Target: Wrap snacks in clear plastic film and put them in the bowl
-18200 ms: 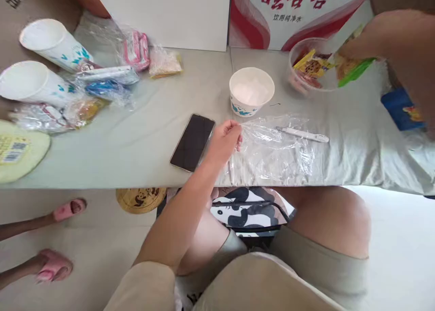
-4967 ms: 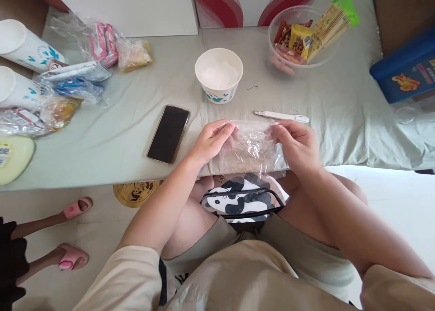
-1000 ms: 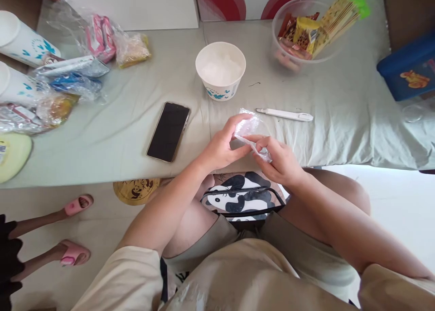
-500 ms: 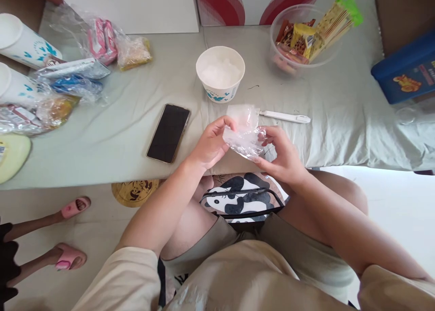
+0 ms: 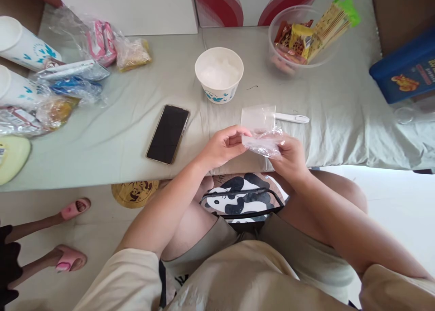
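A folded, crumpled clear plastic bag [image 5: 260,129] is held just above the front edge of the grey-green cloth-covered table [image 5: 122,134]. My right hand [image 5: 291,155] grips its right side with fingers curled. My left hand [image 5: 222,144] pinches its left edge with thumb and fingertips. A white pen-like tool [image 5: 291,118] lies on the cloth just behind the bag. A white paper bowl [image 5: 219,74] with white contents stands further back, and a black phone [image 5: 168,133] lies to the left of my hands.
A clear bowl of snack packets [image 5: 302,37] sits at the back right, a blue box [image 5: 406,73] at the far right. Wrapped snacks [image 5: 73,82] and two paper cups [image 5: 20,44] crowd the left. Another person's feet in pink slippers [image 5: 70,232] are on the floor lower left.
Over the last second both hands have kept folding the plastic bag; it has shifted slightly right and now sits more in my right hand, with my left pinching its edge.
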{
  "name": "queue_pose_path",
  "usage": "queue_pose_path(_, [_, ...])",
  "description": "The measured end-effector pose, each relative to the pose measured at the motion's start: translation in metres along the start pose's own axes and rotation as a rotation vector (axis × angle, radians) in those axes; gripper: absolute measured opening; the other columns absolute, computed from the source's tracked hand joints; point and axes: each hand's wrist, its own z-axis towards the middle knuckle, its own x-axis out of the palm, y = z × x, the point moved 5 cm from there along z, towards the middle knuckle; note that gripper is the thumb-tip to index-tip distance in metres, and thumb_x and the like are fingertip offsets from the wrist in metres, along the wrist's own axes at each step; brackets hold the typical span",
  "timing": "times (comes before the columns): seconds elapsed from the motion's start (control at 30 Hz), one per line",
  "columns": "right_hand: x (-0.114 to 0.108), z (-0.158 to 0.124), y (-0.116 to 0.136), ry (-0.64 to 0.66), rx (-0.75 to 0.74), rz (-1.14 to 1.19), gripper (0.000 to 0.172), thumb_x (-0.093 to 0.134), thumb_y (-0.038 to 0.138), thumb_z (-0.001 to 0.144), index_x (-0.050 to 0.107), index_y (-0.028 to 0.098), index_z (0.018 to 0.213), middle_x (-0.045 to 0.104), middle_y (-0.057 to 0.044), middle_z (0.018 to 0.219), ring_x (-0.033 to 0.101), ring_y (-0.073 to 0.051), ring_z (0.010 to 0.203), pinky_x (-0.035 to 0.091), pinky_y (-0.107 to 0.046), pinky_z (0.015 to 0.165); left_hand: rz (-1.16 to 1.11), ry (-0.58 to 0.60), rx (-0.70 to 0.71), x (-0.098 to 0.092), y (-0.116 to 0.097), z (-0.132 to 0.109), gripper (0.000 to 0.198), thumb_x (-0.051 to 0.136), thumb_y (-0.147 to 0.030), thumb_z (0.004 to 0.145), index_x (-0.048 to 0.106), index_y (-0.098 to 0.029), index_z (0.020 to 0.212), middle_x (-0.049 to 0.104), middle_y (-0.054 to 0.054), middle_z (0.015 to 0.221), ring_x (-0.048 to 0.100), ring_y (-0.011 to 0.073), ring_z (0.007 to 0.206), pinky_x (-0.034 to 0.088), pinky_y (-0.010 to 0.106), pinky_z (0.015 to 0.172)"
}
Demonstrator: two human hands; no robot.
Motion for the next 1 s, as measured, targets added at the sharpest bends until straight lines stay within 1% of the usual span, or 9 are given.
queue_pose_path(0.1, [0.001, 0.000, -0.001, -0.008, 0.001, 0.005, 0.025, 0.077, 0.050, 0.086, 0.079, 0.026, 0.083, 0.077, -0.007, 0.098, 0.074, -0.026, 0.099, 0.060, -0.043, 0.089, 0.070, -0.055, 0.005, -0.002, 0.001, 0.000, 0.039, 0.082, -0.054, 0.076, 0.069, -0.019, 0.085, 0.073, 0.005, 0.095, 0.069, 0.0175, 0.092, 0.054, 0.032, 0.085])
queue_pose_path(0.2, [0.000, -0.001, -0.004, -0.045, 0.021, 0.035, 0.033, 0.070, 0.054, 0.090, 0.076, 0.024, 0.078, 0.075, -0.008, 0.107, 0.072, -0.025, 0.103, 0.057, -0.043, 0.092, 0.190, -0.115, 0.033, -0.004, -0.001, -0.002, 0.024, 0.076, -0.039, 0.080, 0.066, -0.018, 0.076, 0.069, 0.001, 0.081, 0.065, 0.0151, 0.081, 0.053, 0.030, 0.080])
queue_pose_path(0.3, [-0.002, -0.001, -0.012, -0.119, 0.145, 0.084, 0.039, 0.070, 0.057, 0.090, 0.069, 0.022, 0.074, 0.072, -0.005, 0.090, 0.068, -0.019, 0.084, 0.056, -0.036, 0.078, 0.287, -0.159, 0.061, -0.004, -0.005, -0.006, 0.015, 0.070, -0.028, 0.077, 0.061, -0.019, 0.070, 0.062, -0.001, 0.071, 0.060, 0.0131, 0.073, 0.052, 0.028, 0.076])
queue_pose_path(0.4, [-0.003, -0.001, -0.016, -0.181, 0.242, 0.135, 0.042, 0.074, 0.062, 0.085, 0.062, 0.022, 0.077, 0.062, 0.001, 0.072, 0.056, -0.013, 0.064, 0.048, -0.028, 0.060, 0.295, -0.155, 0.045, -0.002, -0.006, -0.007, 0.013, 0.070, -0.029, 0.077, 0.061, -0.019, 0.074, 0.064, -0.001, 0.074, 0.062, 0.0134, 0.074, 0.053, 0.028, 0.075])
queue_pose_path(0.6, [0.003, -0.002, -0.009, -0.164, 0.223, 0.110, 0.048, 0.075, 0.066, 0.082, 0.055, 0.022, 0.074, 0.053, 0.003, 0.064, 0.048, -0.011, 0.056, 0.040, -0.025, 0.050, 0.102, -0.147, -0.017, -0.005, 0.004, -0.005, 0.044, 0.076, -0.047, 0.082, 0.052, -0.025, 0.111, 0.069, -0.004, 0.078, 0.062, 0.0097, 0.063, 0.048, 0.023, 0.062])
queue_pose_path(0.7, [0.004, -0.004, -0.008, -0.178, 0.211, 0.102, 0.046, 0.071, 0.065, 0.086, 0.054, 0.023, 0.077, 0.052, 0.003, 0.065, 0.046, -0.011, 0.057, 0.038, -0.025, 0.050, 0.108, -0.165, -0.025, -0.009, 0.008, -0.004, 0.057, 0.077, -0.053, 0.083, 0.048, -0.025, 0.123, 0.071, -0.003, 0.079, 0.066, 0.0116, 0.066, 0.049, 0.023, 0.063])
queue_pose_path(0.83, [0.003, -0.004, -0.012, -0.212, 0.197, 0.143, 0.043, 0.071, 0.062, 0.088, 0.050, 0.025, 0.082, 0.058, 0.001, 0.077, 0.051, -0.012, 0.062, 0.044, -0.026, 0.053, 0.181, -0.157, -0.007, -0.011, 0.008, -0.004, 0.059, 0.074, -0.052, 0.087, 0.049, -0.024, 0.133, 0.069, -0.003, 0.073, 0.069, 0.0155, 0.071, 0.052, 0.028, 0.069])
queue_pose_path(0.9, [0.003, -0.003, -0.016, -0.202, 0.189, 0.203, 0.043, 0.075, 0.060, 0.085, 0.049, 0.026, 0.091, 0.065, -0.002, 0.099, 0.058, -0.012, 0.069, 0.050, -0.027, 0.058, 0.202, -0.141, -0.005, -0.011, 0.007, -0.004, 0.059, 0.073, -0.048, 0.088, 0.049, -0.025, 0.138, 0.067, -0.004, 0.072, 0.069, 0.0163, 0.071, 0.053, 0.029, 0.071])
queue_pose_path(1.0, [0.004, -0.002, -0.028, -0.123, 0.212, 0.279, 0.055, 0.081, 0.057, 0.080, 0.046, 0.031, 0.115, 0.063, -0.006, 0.129, 0.065, -0.013, 0.077, 0.058, -0.031, 0.065, 0.262, -0.084, -0.002, -0.010, 0.004, -0.006, 0.059, 0.071, -0.039, 0.089, 0.049, -0.025, 0.142, 0.065, -0.005, 0.070, 0.065, 0.0159, 0.068, 0.051, 0.030, 0.068])
